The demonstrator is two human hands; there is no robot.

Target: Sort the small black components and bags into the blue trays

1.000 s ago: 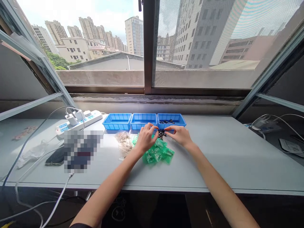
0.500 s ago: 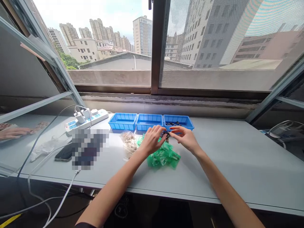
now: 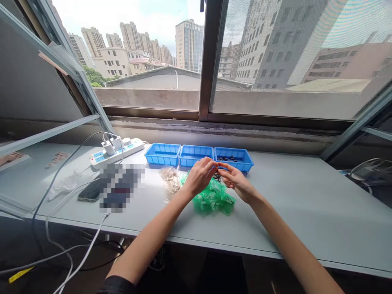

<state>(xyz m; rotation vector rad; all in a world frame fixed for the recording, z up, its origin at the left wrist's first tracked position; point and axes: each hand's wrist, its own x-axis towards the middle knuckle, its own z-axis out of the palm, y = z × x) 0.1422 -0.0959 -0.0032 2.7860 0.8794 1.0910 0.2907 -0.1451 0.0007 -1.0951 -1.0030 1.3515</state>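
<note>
Several small dark parts (image 3: 217, 177) are lying in a heap on the table (image 3: 290, 204), partly hidden under the person's two hands and just in front of the blue trays. Above them, the left hand (image 3: 200, 175) is hovering palm down with its fingers bent, and the right hand (image 3: 237, 181) is reaching in from the other side, thumb and forefinger drawn toward the left hand's fingertips. The two sets of fingertips are meeting or nearly meeting; whether either hand is gripping a part, I cannot tell. Green plastic bags (image 3: 212, 198) are lying crumpled on the near side of the heap, below the hands. Just left of these, a clear bag (image 3: 170, 179) is holding pale, thin pieces. Behind the hands, three trays are standing in a row: the right tray (image 3: 245, 166) is containing more dark pieces (image 3: 226, 159), while the middle tray (image 3: 186, 161) and the left tray (image 3: 162, 160) are standing beside it. Farther left, a white power strip (image 3: 131, 148) is bearing plugged-in chargers, and a dark phone (image 3: 88, 191) is lying beside a pixelated patch. Beyond everything, a window is showing tall buildings.
</note>
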